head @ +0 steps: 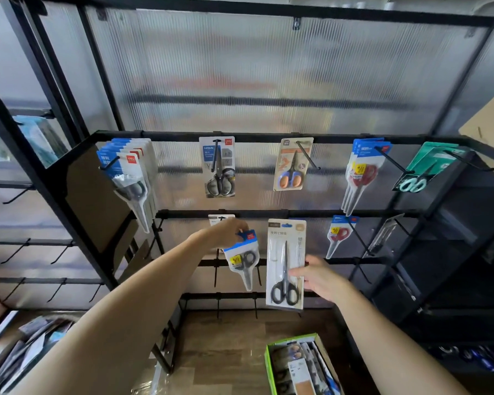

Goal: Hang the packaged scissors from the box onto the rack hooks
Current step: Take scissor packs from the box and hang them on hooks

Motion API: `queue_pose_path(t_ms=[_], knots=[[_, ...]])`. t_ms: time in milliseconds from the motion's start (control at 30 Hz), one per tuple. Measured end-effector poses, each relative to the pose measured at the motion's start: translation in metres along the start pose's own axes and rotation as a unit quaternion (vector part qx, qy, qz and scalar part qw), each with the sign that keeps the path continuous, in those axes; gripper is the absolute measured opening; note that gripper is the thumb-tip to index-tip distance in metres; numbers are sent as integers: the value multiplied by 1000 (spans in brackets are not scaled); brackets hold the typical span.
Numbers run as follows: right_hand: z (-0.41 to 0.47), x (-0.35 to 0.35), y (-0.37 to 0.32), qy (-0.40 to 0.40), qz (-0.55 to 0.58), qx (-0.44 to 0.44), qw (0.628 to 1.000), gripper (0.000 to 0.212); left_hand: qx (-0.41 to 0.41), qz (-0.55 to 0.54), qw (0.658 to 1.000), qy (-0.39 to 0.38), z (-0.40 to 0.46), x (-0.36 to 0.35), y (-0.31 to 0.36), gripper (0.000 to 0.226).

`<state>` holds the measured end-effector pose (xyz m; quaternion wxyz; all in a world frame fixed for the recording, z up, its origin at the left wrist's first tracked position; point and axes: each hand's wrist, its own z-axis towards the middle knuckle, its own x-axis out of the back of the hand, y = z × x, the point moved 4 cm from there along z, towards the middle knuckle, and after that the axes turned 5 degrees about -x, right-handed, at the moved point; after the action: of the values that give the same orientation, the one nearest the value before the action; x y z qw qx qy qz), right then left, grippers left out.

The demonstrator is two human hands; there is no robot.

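Both hands (226, 232) (317, 276) pinch glossy (flat) scissor packs (241, 259) (285, 263).

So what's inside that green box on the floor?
The green box holds more packaged scissors standing on edge, one with orange handles, plus a white card pack. The lower layers are covered by the top packs, and the frame cuts off the box's near end.

We cannot read the hook behind the left hand (226, 232), which covers most of a white card (215, 220). The green box (297, 363) runs off the bottom edge, its packages blurred, perhaps scissors.
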<state>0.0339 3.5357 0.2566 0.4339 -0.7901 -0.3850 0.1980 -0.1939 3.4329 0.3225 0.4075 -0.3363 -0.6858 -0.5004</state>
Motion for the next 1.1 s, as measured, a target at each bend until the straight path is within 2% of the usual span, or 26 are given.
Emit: queue_pose_path(t_ms=[267,400,533,633,733,867,1100], knots=[[10,-15,2,37,-60,18,997,52,3,10,1000,1,-10,8,-16,24],[8,-24,4,91,-60,15,994,29,6,36,999,-5,-14,5,-24,24],[10,-29,22,67,-38,-7,997,22,0,45,999,-11,-15,-6,-20,24],[18,-23,44,84,-64,-16,994,32,-5,38,999,-26,-12,-19,-18,24],[15,-18,60,91,-65,-38,993,60,-5,39,998,-39,-8,-32,-13,27],[-6,-12,68,120,-80,-31,989,33,-10,31,998,-49,-1,-45,2,27],[-30,16,77,200,-79,-25,976,32,-25,38,997,-60,11,-56,22,25]])
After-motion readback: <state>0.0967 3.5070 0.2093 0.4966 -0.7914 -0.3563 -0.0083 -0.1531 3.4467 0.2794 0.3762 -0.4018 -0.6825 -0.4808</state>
